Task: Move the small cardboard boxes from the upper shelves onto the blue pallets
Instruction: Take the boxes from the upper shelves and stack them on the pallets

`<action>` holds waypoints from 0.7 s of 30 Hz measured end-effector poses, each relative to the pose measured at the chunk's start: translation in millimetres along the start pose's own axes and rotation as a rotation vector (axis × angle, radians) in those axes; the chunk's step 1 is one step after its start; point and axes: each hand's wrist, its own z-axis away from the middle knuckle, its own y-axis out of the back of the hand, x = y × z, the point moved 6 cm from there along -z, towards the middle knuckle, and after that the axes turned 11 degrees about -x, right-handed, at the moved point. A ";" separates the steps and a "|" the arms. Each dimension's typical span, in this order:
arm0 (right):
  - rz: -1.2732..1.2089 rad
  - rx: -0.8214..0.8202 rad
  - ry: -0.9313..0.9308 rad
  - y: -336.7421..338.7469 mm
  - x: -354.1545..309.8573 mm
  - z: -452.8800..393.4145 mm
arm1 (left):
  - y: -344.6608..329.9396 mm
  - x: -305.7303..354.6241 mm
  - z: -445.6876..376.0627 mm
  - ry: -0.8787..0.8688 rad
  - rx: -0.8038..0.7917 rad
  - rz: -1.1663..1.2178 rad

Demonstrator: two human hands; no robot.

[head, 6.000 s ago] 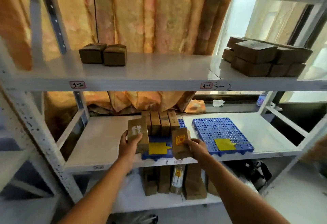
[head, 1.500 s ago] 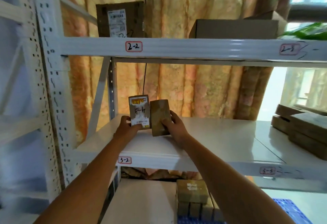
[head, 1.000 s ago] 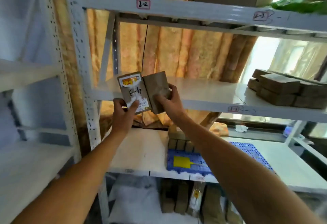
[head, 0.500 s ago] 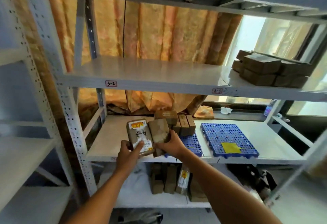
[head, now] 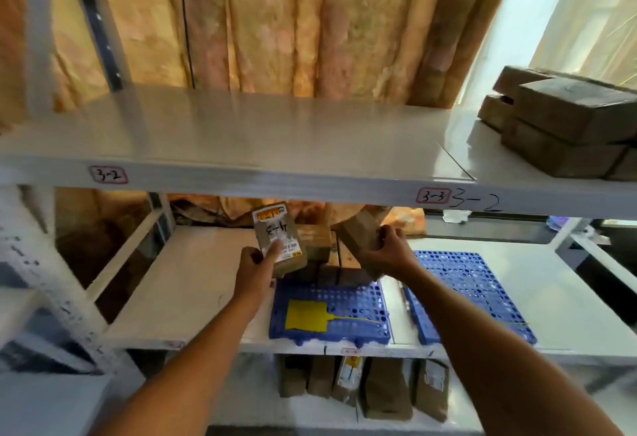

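A: What have you got in your hands?

B: Your left hand (head: 253, 272) grips a small cardboard box with a white label (head: 280, 240), thumb across the label face, the box upright and tilted a little. Your right hand (head: 387, 251) wraps round a plain brown box (head: 358, 230), fingers curled over its far edge.

A: Where do they sit?

B: Both are on the middle shelf level, over the far end of the left blue pallet (head: 331, 311). The labelled box is at about 10 o'clock from the pallet's middle, the plain one at 1 o'clock. Between and under them a row of boxes (head: 327, 256) already stands on that pallet; whether your two touch them, I cannot tell.

A: And around that?

B: A yellow tag (head: 306, 315) lies on the pallet's near half. A second blue pallet (head: 472, 290) lies just beside it at 3 o'clock. On the upper shelf (head: 241, 132), at 2 o'clock, a stack of boxes (head: 565, 125) remains. More packages (head: 365, 387) stand on the shelf below.
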 end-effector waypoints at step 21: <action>0.285 -0.348 0.266 -10.3 -6.5 -102.9 | -7.4 12.1 -91.0 0.081 0.054 -0.204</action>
